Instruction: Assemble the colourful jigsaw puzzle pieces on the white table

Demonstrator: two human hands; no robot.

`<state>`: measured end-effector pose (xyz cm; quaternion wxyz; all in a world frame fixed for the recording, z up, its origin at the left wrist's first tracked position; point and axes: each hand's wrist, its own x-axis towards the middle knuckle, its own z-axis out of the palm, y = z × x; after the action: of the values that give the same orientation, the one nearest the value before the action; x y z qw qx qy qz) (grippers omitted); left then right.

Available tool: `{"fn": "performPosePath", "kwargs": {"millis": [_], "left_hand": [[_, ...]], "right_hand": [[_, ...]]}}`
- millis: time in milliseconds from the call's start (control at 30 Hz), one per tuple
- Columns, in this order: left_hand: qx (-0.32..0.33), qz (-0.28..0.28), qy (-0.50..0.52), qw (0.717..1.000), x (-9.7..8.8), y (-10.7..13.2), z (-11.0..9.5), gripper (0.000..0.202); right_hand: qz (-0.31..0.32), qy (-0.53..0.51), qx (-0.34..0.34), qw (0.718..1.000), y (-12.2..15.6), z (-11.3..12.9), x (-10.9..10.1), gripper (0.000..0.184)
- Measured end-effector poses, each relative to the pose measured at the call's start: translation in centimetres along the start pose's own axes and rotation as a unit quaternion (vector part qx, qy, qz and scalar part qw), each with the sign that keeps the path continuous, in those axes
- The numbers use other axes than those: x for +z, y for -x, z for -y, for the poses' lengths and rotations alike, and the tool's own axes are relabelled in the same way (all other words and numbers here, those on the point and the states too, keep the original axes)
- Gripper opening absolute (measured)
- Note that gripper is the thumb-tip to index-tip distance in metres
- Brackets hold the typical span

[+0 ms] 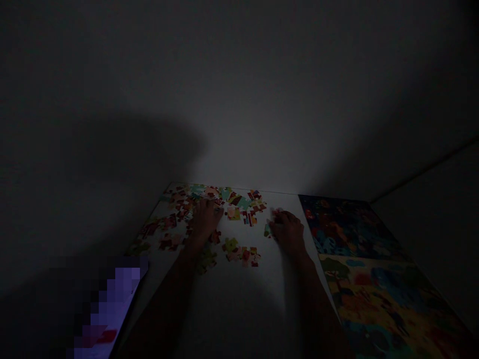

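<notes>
In dim light, jigsaw puzzle pieces (234,213) lie scattered over a white board (239,299). My left hand (205,217) rests low over the crowded left part of the pieces, thumb apart from the fingers; nothing held is visible. Beyond its fingertips are red and green pieces (224,193). My right hand (288,232) is on the right side of the board, its fingers curled on a pinkish puzzle piece (276,212). A greenish piece (267,230) shows beside its thumb. Closer to me, between the forearms, sits a small group of pink and red pieces (245,256).
To the right lie two colourful illustrated pictures, a dark blue one (340,224) and a yellow one with a tree (385,294). A lit screen (116,309), partly pixelated, stands at lower left. A pale wall (239,99) rises behind the board.
</notes>
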<state>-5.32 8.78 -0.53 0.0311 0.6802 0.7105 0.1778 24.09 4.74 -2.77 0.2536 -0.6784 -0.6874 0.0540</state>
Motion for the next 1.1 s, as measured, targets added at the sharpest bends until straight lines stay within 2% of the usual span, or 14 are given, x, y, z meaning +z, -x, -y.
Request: {"fn": "performPosePath", "kwargs": {"millis": [133,233,400,500,633,833,967,1100], "left_hand": [[0.002,0.018,0.02,1.0,-0.3,0.1,0.0,0.036],[-0.003,0.032,0.05,0.998,-0.5,-0.1,0.1,0.045],[-0.028,0.042,0.084,0.995,-0.5,-0.7,0.5,0.062],[-0.033,0.052,0.08,0.995,-0.3,-1.0,0.8,0.066],[-0.01,0.054,0.073,0.996,0.1,-1.3,1.1,0.061],[0.045,0.032,0.078,0.995,0.1,-1.5,1.1,0.047],[0.005,0.043,0.069,0.997,-0.2,-1.4,1.0,0.052],[-0.002,0.014,0.162,0.987,-0.2,-1.3,1.0,0.059]], "right_hand": [[0.004,-0.013,-0.014,1.0,0.0,0.4,0.0,0.041],[0.005,-0.028,-0.028,0.999,0.1,1.4,0.1,0.039],[0.057,-0.047,-0.097,0.992,0.5,4.1,0.6,0.04],[0.084,-0.049,-0.115,0.989,0.6,5.3,0.5,0.037],[0.112,-0.023,-0.113,0.987,0.5,6.3,0.3,0.036],[0.112,-0.009,-0.13,0.985,0.7,7.5,0.3,0.033],[0.11,-0.011,-0.154,0.982,1.0,8.1,0.5,0.033],[0.115,-0.011,-0.161,0.98,1.2,8.6,0.5,0.032]]}}
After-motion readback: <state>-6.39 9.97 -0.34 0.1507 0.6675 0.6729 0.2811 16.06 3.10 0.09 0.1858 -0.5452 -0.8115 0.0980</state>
